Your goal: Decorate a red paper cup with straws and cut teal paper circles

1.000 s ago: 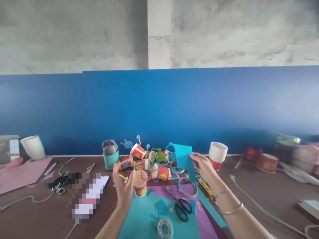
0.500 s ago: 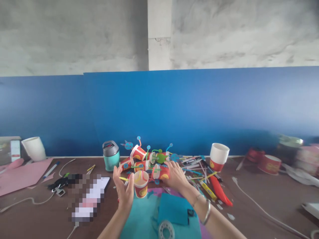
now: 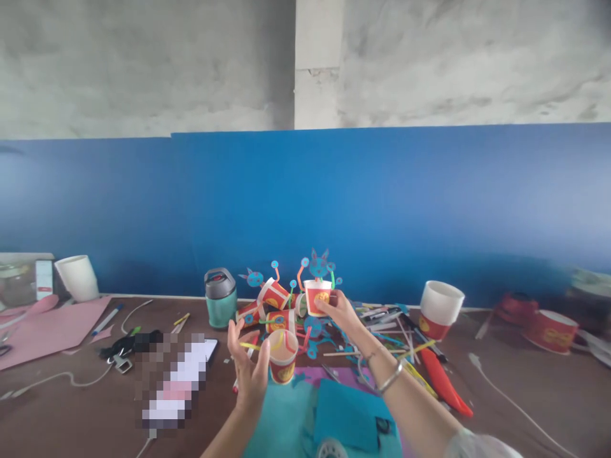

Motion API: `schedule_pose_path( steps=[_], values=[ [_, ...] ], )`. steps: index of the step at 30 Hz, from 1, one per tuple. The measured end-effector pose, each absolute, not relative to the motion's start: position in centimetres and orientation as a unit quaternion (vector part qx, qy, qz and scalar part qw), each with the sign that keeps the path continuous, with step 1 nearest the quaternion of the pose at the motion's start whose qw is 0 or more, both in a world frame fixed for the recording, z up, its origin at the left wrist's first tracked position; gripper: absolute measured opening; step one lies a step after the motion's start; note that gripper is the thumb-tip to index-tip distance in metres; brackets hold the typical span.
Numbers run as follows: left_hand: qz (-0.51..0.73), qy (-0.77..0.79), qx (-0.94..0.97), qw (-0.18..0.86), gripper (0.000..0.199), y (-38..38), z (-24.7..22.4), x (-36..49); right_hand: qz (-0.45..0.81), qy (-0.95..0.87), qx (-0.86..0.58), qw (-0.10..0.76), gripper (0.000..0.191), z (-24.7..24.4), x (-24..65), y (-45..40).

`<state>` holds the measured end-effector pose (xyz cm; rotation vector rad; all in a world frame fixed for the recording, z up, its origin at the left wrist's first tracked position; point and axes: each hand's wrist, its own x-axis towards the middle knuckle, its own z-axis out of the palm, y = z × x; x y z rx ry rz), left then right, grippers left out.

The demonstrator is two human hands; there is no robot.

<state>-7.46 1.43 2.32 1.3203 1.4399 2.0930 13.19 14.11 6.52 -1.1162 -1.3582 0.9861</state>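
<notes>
My right hand (image 3: 340, 310) grips a red and white paper cup (image 3: 317, 298) from its right side, upright above the pile. A blue paper cat-like head (image 3: 319, 264) and bent straws with round blue ends rise from that cup. My left hand (image 3: 249, 364) has its fingers spread beside another upright cup (image 3: 282, 356), which has yellow and red straws; whether it touches the cup is unclear. Behind lie several tipped cups, among them one (image 3: 275, 294) with a blue paper head (image 3: 254, 278).
A teal flask (image 3: 221, 299) stands behind, left of the cups. Teal paper (image 3: 281, 420) lies in front under a tape roll (image 3: 331, 448). On the right are stacked cups (image 3: 442, 308), pens, straws and a red object (image 3: 443, 385). A phone (image 3: 179, 381) lies left.
My right hand has taken a cup from the pile and raised it upright. My left hand stays beside the front cup. The view has shifted slightly.
</notes>
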Motion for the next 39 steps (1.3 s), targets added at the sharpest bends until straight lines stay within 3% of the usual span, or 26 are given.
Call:
schedule_pose_path(
  steps=[6,14,19,22,28,32,34,36,39],
  values=[
    [0.717,0.487,0.470,0.165,0.076,1.1,2.0,-7.3,0.315,-0.615,-0.590,0.417,0.038,8.2,11.2,16.4],
    [0.718,0.489,0.475,0.140,0.074,1.2,1.8,-7.2,0.195,-0.653,-0.644,0.348,0.070,6.9,11.0,13.7],
    [0.711,0.494,0.486,0.121,0.074,1.2,1.5,-7.4,0.158,-0.662,-0.656,0.326,0.080,7.1,11.1,13.2],
    [0.713,0.498,0.487,0.084,0.075,1.4,1.4,-7.5,0.140,-0.672,-0.658,0.309,0.069,7.8,11.8,12.4],
    [0.713,0.512,0.480,-0.019,0.064,1.3,2.4,-8.3,0.163,-0.760,-0.594,0.210,0.017,8.2,15.4,7.2],
    [0.714,0.470,0.514,-0.073,0.064,0.3,4.5,-7.7,0.201,-0.805,-0.542,0.133,0.021,7.3,17.0,2.7],
    [0.718,0.459,0.521,-0.049,0.055,-0.6,5.9,-6.8,0.218,-0.810,-0.532,0.112,0.034,6.8,17.0,1.1],
    [0.701,0.438,0.562,0.015,0.034,-1.9,7.3,-5.7,0.227,-0.818,-0.519,0.104,0.045,6.5,16.8,0.0],
    [0.503,0.414,0.730,0.207,0.019,-4.2,8.5,-4.2,0.223,-0.828,-0.506,0.097,0.048,6.0,16.4,-0.7]
  ],
)
